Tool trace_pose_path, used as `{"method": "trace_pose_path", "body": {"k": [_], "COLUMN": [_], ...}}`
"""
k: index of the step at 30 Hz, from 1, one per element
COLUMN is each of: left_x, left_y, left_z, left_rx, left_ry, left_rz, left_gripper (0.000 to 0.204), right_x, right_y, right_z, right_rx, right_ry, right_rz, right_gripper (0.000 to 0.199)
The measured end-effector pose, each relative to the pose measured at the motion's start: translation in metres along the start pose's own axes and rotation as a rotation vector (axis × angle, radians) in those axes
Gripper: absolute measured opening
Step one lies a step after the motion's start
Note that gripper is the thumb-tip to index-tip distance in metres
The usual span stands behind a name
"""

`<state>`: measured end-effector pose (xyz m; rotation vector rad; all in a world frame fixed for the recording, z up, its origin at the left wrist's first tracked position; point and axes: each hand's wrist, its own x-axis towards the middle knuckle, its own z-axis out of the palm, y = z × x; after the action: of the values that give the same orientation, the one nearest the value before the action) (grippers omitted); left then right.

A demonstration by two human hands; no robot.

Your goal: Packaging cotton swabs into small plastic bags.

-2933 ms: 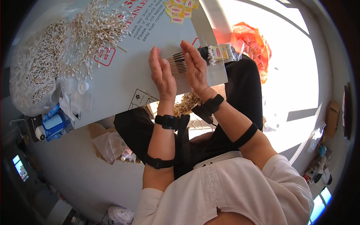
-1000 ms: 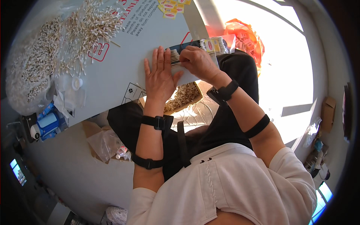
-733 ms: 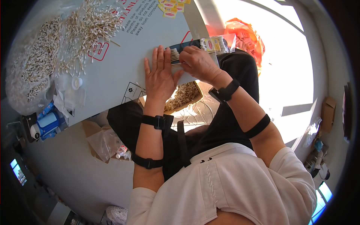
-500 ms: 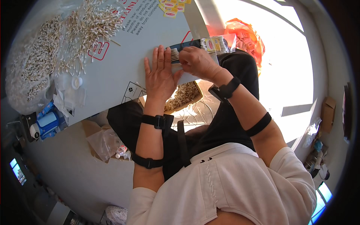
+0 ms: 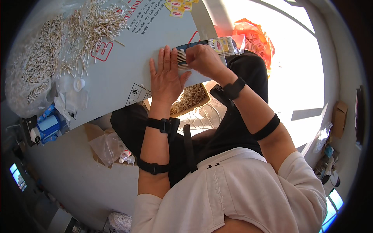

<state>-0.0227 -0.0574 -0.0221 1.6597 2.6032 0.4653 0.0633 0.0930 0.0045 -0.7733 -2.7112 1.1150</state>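
My left hand (image 5: 166, 79) lies flat on the grey table (image 5: 116, 77), fingers stretched out. Beside its fingertips, a row of cotton swabs (image 5: 181, 56) sits on a dark strip (image 5: 191, 45). Over the right part of that row, my right hand (image 5: 206, 60) is closed in a fist-like curl; its fingertips are hidden, so what it grips does not show. Just beyond it, near the table's right edge, is a clear bag of swabs (image 5: 229, 45) with a yellow label card (image 5: 221, 46).
A big heap of loose swabs (image 5: 97, 23) and a plastic bag full of them (image 5: 40, 54) cover the left. Yellow cards (image 5: 177, 8) lie at the far edge. Below the table stands a box of thin brown sticks (image 5: 190, 99). An orange bag (image 5: 254, 37) is at the right.
My right hand has rolled over, its knuckles now more upward and its fingertips out of sight; its wrist has shifted slightly. My left hand stays in place.
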Motion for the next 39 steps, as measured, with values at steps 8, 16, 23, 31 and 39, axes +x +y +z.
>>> {"method": "trace_pose_path", "body": {"k": [8,16,23,31,39], "left_x": [0.000,0.002,0.002,0.007,0.025], "left_y": [0.000,0.003,0.006,0.017,0.045], "left_z": [-0.001,-0.004,-0.001,0.002,0.016], "left_rx": [-0.012,-0.006,0.021,0.042,-0.016], "left_ry": [-0.039,-0.078,-0.030,-0.064,-0.026], "left_rz": [-0.020,-0.039,-0.036,-0.082,-0.061], "left_gripper": [0.080,0.080,0.078,0.077,0.079], "right_x": [-0.009,-0.004,-0.018,-0.052,-0.051], "right_y": [0.014,0.005,0.019,0.076,0.079], "right_z": [-0.001,-0.005,-0.019,-0.040,-0.035], "right_rx": [0.147,0.098,-0.024,-0.465,-0.446], "right_ry": [0.061,0.038,0.081,0.103,0.116], "right_rz": [-0.152,-0.053,-0.118,-0.047,-0.026], "right_gripper": [0.043,0.048,0.044,0.079,0.081]}}
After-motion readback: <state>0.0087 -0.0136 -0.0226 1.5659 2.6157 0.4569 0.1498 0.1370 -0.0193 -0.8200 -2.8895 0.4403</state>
